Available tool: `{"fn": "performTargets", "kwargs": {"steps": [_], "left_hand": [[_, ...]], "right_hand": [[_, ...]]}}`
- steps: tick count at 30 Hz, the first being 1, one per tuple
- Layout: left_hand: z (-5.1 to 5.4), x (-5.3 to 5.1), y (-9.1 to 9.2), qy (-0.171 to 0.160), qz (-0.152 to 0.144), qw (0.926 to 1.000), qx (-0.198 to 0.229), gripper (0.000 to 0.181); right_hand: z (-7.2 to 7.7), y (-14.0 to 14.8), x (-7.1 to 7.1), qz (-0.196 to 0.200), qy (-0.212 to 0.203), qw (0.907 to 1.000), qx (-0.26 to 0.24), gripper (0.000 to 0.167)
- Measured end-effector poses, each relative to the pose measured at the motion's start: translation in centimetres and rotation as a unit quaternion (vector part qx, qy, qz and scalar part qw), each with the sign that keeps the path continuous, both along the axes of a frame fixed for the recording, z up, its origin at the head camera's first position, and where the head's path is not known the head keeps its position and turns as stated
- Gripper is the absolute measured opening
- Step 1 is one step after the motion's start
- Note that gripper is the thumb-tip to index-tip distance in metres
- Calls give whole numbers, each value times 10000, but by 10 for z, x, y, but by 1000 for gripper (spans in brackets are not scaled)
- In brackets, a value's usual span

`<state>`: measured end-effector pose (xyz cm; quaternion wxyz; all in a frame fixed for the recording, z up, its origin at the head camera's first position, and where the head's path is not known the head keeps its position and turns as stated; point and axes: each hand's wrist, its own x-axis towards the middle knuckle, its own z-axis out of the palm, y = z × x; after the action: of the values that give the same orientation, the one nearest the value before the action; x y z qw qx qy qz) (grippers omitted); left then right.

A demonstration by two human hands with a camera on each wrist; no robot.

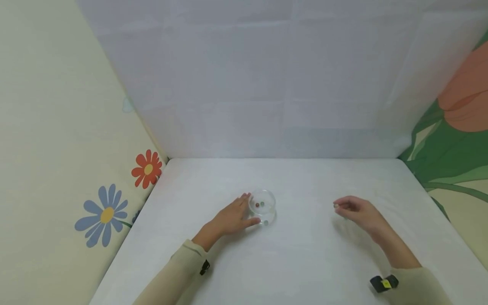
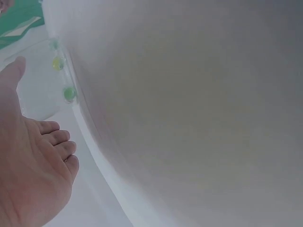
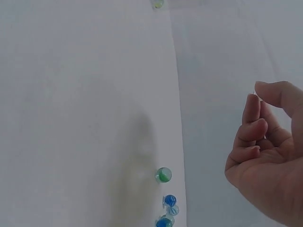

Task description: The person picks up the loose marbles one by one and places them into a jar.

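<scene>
A clear round container (image 1: 271, 199) stands on the white table, with a few marbles (image 1: 257, 205) showing through it. My left hand (image 1: 234, 218) lies against its left side, fingers extended and thumb along the near side. The left wrist view shows green and yellow marbles (image 2: 69, 93) near the container's edge, beside the thumb. Off to the right, my right hand (image 1: 360, 213) is raised above the table. Its thumb and index finger pinch a small marble (image 1: 336, 206), mostly hidden by the fingertips in the right wrist view.
Several blue and green marbles (image 3: 164, 175) appear in the right wrist view, below and left of the right hand. A pale wall (image 1: 228, 84) rises behind the table (image 1: 305, 262). Flower-patterned panels (image 1: 106, 214) stand at both sides.
</scene>
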<state>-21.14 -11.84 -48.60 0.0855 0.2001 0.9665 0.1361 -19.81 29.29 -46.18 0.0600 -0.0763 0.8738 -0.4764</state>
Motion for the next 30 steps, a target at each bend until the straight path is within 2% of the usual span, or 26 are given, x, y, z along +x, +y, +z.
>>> {"fn": "performTargets", "kwargs": {"steps": [13,30], "left_hand": [[0,1,1,-21,21,10000,-11,101],[-5,-1,-4,88,-29,10000,24,104]], "right_hand": [[1,-19,-7,72,39,9999,-63,31],[4,-40,-12,386,-81,9987,-322,36]]}}
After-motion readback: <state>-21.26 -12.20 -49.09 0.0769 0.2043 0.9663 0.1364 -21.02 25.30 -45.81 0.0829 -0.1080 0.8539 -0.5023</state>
